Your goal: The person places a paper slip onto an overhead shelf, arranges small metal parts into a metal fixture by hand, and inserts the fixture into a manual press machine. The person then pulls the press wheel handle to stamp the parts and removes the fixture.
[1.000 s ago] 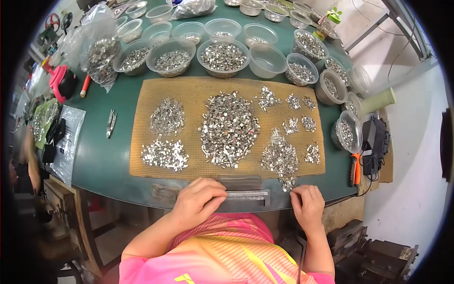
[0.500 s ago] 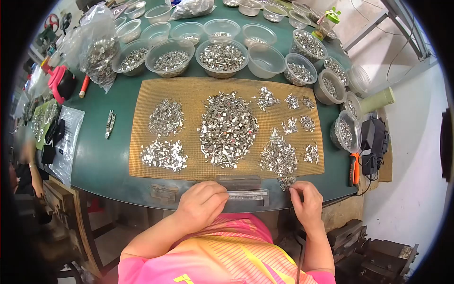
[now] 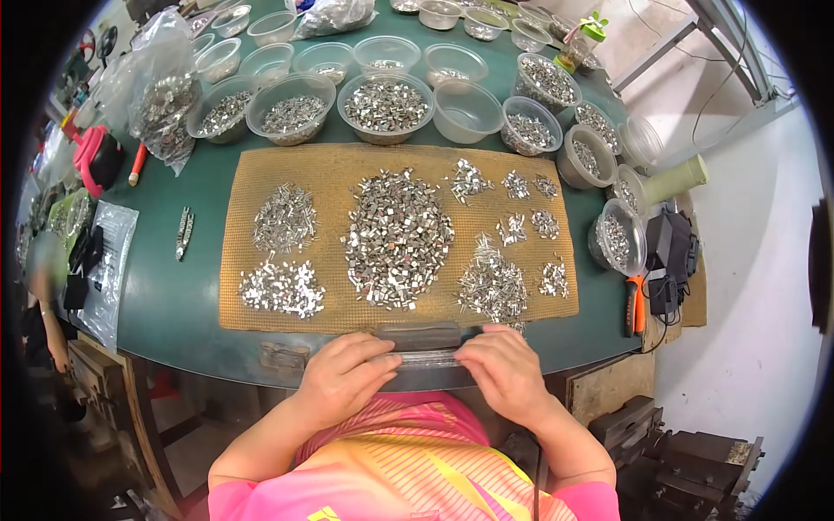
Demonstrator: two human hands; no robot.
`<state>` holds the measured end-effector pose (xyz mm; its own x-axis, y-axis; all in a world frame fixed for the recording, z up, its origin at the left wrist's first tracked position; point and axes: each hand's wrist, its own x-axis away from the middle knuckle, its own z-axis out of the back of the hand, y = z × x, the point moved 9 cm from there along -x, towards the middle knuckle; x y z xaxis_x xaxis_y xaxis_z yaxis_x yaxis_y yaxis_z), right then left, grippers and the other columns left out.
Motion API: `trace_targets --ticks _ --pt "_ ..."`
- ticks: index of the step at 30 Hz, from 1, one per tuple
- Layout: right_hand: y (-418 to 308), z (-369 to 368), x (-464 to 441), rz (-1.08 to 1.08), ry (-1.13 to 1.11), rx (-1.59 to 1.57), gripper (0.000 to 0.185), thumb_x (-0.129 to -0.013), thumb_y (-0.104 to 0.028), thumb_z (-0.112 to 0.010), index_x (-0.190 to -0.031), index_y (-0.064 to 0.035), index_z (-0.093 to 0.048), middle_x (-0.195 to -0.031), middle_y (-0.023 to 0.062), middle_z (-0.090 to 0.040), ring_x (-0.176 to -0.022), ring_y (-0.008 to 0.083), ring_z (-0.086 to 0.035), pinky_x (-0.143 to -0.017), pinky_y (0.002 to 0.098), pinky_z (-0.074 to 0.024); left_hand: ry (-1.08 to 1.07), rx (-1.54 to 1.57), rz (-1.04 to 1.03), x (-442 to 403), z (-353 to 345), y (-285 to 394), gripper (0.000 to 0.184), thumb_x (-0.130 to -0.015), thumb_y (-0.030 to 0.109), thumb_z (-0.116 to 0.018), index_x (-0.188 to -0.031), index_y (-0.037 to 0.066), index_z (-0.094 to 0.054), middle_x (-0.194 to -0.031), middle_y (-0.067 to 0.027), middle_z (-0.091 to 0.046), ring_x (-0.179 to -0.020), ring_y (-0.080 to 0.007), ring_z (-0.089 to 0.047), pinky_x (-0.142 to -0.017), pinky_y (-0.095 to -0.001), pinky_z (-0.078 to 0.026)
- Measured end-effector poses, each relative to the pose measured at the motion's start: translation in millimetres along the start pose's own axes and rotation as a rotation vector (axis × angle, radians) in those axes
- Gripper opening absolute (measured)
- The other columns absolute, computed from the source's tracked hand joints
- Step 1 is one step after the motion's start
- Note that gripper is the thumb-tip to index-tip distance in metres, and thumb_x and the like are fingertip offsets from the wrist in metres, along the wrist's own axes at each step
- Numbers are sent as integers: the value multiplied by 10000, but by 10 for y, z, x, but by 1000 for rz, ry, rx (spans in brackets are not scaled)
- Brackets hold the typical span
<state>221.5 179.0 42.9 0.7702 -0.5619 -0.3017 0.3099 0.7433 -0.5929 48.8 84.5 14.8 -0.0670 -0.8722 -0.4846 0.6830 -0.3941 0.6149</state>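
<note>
A narrow silvery metal channel (image 3: pixel 427 359) lies at the table's front edge, between my two hands. My left hand (image 3: pixel 346 378) is closed around its left end, thumb and fingers pressed together. Over the right end curl the fingers of my right hand (image 3: pixel 506 375), closed, covering that end; what sits between the fingertips is hidden. Just behind the channel is a dark grey flat block (image 3: pixel 417 335). Beyond my right hand, a pile of thin metal pieces (image 3: pixel 493 282) spreads on the brown textured mat (image 3: pixel 334 326), its near tip partly covered by the hand.
More small metal pieces lie on the mat, including a large central heap (image 3: pixel 398 239). Plastic bowls (image 3: pixel 467 111) line the back and right, many holding metal pieces. Orange-handled pliers (image 3: pixel 635 306) lie at right; a worn metal block (image 3: pixel 284 356) sits left of my hands. Someone's arm shows far left.
My right hand has moved left from the small pile at the mat's front edge to the channel's right end. My left hand stays at the left end. The whole view has shifted slightly.
</note>
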Motion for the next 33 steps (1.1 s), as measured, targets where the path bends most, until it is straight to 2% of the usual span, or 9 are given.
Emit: trace_targets --ticks 5,9,11,14,17,20,23,32,33 --pt "4 -157 9 -5 -23 -15 175 -863 7 -751 -1008 -62 -679 -1087 71 -731 -1044 267 -700 -1007 480 -516 -7 43 35 26 -3 -41 314 -809 91 -831 -1109 57 -746 -1108 -101 -708 -990 -304 -690 -835 -421 -581" --pt "17 -178 31 7 -28 36 206 -863 -22 -750 -1045 -60 -661 -1097 68 -713 -1043 269 -683 -1025 480 -497 6 57 56 4 9 -51 342 -769 64 -843 -1099 72 -753 -1094 -92 -732 -976 -299 -708 -817 -400 -584" --pt "-13 -173 22 18 -30 65 222 -854 -2 -756 -1041 -63 -652 -1096 68 -728 -1048 263 -698 -1022 485 -506 8 56 57 4 9 -53 339 -770 66 -843 -1097 72 -753 -1093 -90 -732 -974 -297 -708 -814 -399 -583" --pt "-39 -214 48 40 -27 116 212 -864 -41 -750 -1057 -60 -667 -1100 65 -705 -1033 255 -682 -1034 475 -488 13 57 58 6 4 -60 333 -771 70 -843 -1093 72 -755 -1090 -86 -732 -973 -296 -707 -810 -398 -581" --pt "-152 -215 60 92 -13 218 258 -840 -15 -768 -1065 -73 -656 -1118 76 -729 -1033 269 -707 -1024 479 -513 15 59 61 4 6 -61 328 -772 73 -842 -1088 72 -756 -1086 -84 -732 -973 -295 -706 -808 -399 -580" --pt "-33 -210 61 33 -116 89 217 -874 -54 -739 -1082 -65 -677 -1186 87 -719 -1081 258 -699 -1032 466 -509 12 62 63 0 9 -66 327 -770 75 -843 -1086 72 -755 -1083 -85 -732 -970 -295 -705 -806 -398 -579" --pt "55 -138 59 -82 -143 -26 231 -881 -65 -747 -1104 -62 -686 -1221 100 -731 -1094 264 -709 -1009 458 -534 4 78 60 -6 12 -67 321 -791 74 -836 -1099 54 -750 -1081 -84 -720 -974 -291 -694 -811 -400 -573" --pt "25 16 63 83 -35 73 195 -855 -60 -791 -1046 -48 -750 -1136 109 -769 -1011 283 -747 -910 411 -585 13 75 78 -22 15 -63 313 -776 68 -838 -1079 80 -761 -1072 -85 -723 -962 -301 -696 -807 -399 -576" --pt "148 115 132 55 27 109 203 -861 -104 -788 -1058 -70 -753 -1127 87 -768 -981 262 -744 -865 398 -583 8 71 81 -20 16 -65 312 -775 69 -838 -1077 80 -761 -1070 -84 -724 -961 -301 -696 -806 -400 -576"
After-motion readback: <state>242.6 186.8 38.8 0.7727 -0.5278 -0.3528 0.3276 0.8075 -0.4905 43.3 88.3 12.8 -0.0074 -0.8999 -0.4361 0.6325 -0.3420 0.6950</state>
